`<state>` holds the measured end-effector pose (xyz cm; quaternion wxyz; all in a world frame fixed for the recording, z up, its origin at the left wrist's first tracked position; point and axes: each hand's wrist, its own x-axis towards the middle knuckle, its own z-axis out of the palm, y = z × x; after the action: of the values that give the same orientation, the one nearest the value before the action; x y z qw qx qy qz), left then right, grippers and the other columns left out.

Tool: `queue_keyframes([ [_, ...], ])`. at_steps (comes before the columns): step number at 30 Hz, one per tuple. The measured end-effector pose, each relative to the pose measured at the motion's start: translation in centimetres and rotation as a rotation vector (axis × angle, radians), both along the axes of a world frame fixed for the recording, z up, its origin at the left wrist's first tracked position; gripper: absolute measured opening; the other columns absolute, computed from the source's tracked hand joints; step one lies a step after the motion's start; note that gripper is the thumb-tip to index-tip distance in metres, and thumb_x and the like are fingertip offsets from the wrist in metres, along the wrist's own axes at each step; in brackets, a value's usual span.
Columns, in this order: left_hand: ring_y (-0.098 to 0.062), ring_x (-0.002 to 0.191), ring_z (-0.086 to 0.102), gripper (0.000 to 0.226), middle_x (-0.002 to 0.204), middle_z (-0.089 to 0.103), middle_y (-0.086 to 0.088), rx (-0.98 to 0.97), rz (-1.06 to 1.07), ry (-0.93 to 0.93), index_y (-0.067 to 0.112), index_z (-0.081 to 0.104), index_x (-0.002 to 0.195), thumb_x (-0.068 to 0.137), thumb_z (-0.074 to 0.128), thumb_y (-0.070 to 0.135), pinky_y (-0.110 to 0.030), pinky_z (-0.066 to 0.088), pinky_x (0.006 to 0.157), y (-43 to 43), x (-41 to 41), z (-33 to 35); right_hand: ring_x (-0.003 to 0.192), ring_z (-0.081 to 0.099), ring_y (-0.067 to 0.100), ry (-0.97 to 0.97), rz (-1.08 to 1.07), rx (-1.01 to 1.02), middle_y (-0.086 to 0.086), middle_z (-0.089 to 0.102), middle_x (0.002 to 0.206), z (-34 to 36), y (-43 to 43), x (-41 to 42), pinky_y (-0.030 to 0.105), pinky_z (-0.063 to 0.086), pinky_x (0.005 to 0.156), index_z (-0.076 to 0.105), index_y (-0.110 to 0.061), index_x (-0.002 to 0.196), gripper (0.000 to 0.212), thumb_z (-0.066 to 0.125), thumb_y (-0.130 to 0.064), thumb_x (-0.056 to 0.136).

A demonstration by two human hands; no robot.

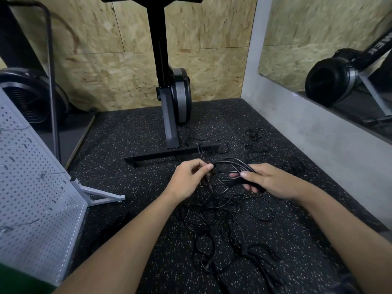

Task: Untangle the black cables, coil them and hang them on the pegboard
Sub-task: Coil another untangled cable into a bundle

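Note:
A tangle of thin black cables [222, 211] lies spread on the speckled rubber floor in front of me. Above it I hold a partly coiled bundle of cable [230, 168] between both hands. My right hand [269, 180] grips one side of the loops, fingers curled round them. My left hand [192, 176] pinches a strand at the other side of the coil. More loose cable [255, 143] trails farther away on the right. The grey perforated pegboard [31, 187] stands tilted at my left on a metal foot, with several small hooks on it.
A black exercise machine [169, 98] stands straight ahead against an OSB wall, its base bar [165, 154] lying just beyond my hands. A grey concrete ledge [318, 136] with a mirror runs along the right. A fan-wheel machine [31, 96] sits back left.

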<state>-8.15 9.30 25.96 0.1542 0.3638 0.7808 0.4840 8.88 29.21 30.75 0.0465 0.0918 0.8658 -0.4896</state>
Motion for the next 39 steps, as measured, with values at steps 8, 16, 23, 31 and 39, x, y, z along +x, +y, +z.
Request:
queue_keyframes([
  [8, -0.016, 0.098, 0.076, 0.017, 0.101, 0.08, -0.006, -0.047, -0.219, -0.349, 0.014, 0.067, 0.115, 0.105, 0.061, 0.027, -0.034, 0.051, 0.103, 0.5, 1.1, -0.6, 0.071, 0.055, 0.006, 0.211, -0.25, -0.11, -0.006, 0.062, 0.082, 0.1, 0.2, 0.0, 0.017, 0.043, 0.059, 0.066, -0.029, 0.13, 0.029, 0.045, -0.027, 0.11],
  [16, -0.016, 0.068, 0.065, 0.024, 0.08, 0.074, -0.004, 0.161, 0.008, -0.424, 0.003, 0.077, 0.092, 0.103, 0.066, 0.022, -0.031, 0.056, 0.069, 2.3, 3.2, 0.4, 0.076, 0.056, 0.007, 0.32, -0.498, -0.143, -0.002, 0.061, 0.088, -1.1, -2.2, -1.7, 0.027, 0.049, 0.068, 0.058, -0.035, 0.126, 0.023, 0.041, -0.03, 0.112],
  [23, -0.02, 0.073, 0.073, 0.032, 0.082, 0.076, -0.015, 0.317, 0.081, -0.657, -0.008, 0.073, 0.096, 0.106, 0.06, 0.02, -0.029, 0.063, 0.071, 2.6, 4.0, 1.9, 0.088, 0.063, 0.009, 0.263, -0.43, -0.126, -0.005, 0.067, 0.097, -2.0, -3.9, -1.9, 0.04, 0.055, 0.091, 0.064, -0.023, 0.116, 0.021, 0.045, -0.03, 0.111],
  [31, -0.033, 0.089, 0.079, 0.008, 0.096, 0.076, -0.029, 0.406, 0.031, -0.88, 0.005, 0.048, 0.109, 0.11, 0.05, 0.013, -0.031, 0.065, 0.073, 2.7, 4.4, 2.6, 0.112, 0.066, 0.001, 0.163, -0.352, -0.081, -0.011, 0.072, 0.118, -1.5, -4.5, -1.5, 0.026, 0.049, 0.102, 0.064, -0.026, 0.128, 0.025, 0.048, -0.031, 0.11],
  [39, -0.006, 0.081, 0.071, 0.027, 0.085, 0.077, 0.006, 0.053, 0.014, -0.134, 0.018, 0.072, 0.095, 0.1, 0.066, 0.043, -0.033, 0.054, 0.083, 1.9, 3.1, 0.5, 0.078, 0.064, 0.02, 0.15, -0.455, -0.103, 0.006, 0.067, 0.085, -1.5, -3.7, -1.8, 0.061, 0.054, 0.094, 0.064, -0.007, 0.102, 0.014, 0.056, -0.018, 0.104],
])
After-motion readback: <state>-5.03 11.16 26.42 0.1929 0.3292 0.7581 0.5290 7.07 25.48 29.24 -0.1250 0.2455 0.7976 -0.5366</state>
